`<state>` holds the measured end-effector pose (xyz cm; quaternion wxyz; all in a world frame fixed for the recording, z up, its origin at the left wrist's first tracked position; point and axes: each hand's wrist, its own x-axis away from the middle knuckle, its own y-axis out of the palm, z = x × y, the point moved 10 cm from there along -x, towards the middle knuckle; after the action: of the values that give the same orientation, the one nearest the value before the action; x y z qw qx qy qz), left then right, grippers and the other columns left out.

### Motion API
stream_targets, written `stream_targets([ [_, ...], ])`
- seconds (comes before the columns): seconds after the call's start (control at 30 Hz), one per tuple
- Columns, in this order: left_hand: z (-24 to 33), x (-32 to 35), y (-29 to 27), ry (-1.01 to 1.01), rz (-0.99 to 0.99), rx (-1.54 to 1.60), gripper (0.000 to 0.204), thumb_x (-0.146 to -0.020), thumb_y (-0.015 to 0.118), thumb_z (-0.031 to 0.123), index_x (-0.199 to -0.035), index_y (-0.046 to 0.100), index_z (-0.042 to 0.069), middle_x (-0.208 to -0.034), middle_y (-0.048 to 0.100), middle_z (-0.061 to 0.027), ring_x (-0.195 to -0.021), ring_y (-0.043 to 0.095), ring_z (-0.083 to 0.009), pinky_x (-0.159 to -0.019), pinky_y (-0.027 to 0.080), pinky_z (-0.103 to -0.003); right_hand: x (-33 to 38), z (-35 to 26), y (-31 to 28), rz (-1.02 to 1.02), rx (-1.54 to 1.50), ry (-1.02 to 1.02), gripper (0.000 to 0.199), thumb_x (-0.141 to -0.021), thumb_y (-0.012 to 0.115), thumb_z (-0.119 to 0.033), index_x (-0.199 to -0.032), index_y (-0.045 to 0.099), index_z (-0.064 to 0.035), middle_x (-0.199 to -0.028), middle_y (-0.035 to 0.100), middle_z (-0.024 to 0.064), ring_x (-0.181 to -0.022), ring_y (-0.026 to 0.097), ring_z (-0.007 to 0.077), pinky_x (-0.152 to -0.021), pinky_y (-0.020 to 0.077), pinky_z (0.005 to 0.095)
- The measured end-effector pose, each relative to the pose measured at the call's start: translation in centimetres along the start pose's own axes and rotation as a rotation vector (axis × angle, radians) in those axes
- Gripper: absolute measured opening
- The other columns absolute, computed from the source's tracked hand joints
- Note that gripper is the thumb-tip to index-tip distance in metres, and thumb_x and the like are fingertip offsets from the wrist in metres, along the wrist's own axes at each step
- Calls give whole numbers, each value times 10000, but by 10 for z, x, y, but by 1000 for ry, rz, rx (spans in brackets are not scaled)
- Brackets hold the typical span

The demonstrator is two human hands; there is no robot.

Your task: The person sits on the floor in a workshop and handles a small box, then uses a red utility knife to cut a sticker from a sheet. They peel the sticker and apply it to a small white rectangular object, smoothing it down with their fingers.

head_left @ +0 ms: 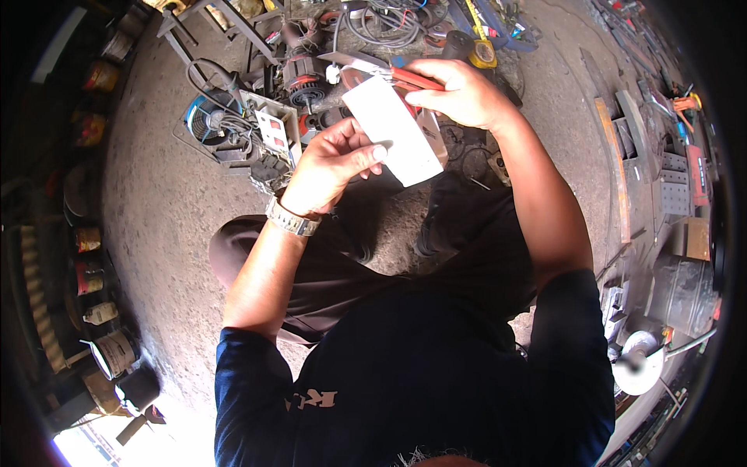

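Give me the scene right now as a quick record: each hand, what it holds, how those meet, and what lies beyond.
Left hand: pinches the white rectangular piece near its left edge, thumb on the upward face
Right hand: grips the red-handled tool
Tool and piece: tool at the piece's far end; whether its jaws bite the piece, cannot tell
Left wrist: metal-banded watch
Beyond the hands: dark motor part to the left, coiled cable ahead, yellow tape measure to the right
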<state>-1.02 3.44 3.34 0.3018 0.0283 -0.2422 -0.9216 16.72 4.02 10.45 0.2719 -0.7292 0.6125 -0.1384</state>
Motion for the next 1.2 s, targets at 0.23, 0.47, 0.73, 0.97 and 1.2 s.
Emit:
stream_targets([
  [0.23,-9,-8,-8,-4,324,162,232,-983,738,59,-1198,674,-2,-945,755,-102,-822,757,-197,-665,622,-278,-18,-13,-16,383,245,-208,342,-966,746,-156,-1274,671,-28,-1050,723,91,-926,661,166,-843,543,326],
  [0.47,-10,-12,-43,123,520,507,249,-1055,624,97,-1280,597,-6,-1101,734,-170,-937,769,-278,-802,682,-357,61,64,46,730,-290,228,271,-1058,655,-152,-1301,609,-44,-816,596,-42,-638,513,34,-563,422,208],
  [0.73,0,-8,-37,201,551,461,178,-1052,641,102,-1200,632,4,-981,742,-141,-862,767,-258,-717,659,-356,34,49,84,693,-712,203,293,-1033,714,-231,-1189,634,3,-829,618,-31,-665,543,61,-591,464,251],
  [0.97,-7,-4,-33,275,493,569,152,-992,727,94,-1135,688,60,-979,729,-48,-863,710,-179,-764,606,-305,18,40,77,672,-439,219,269,-1049,675,-209,-1222,618,-12,-773,660,33,-648,629,108,-594,518,306],
  [1.2,-9,-6,-57,279,571,721,206,-1007,689,75,-1199,621,46,-1021,682,-73,-885,686,-179,-778,587,-301,39,9,96,681,121,-2,167,-1029,606,-101,-1173,591,-17,-843,731,172,-784,765,357,-659,579,439],
])
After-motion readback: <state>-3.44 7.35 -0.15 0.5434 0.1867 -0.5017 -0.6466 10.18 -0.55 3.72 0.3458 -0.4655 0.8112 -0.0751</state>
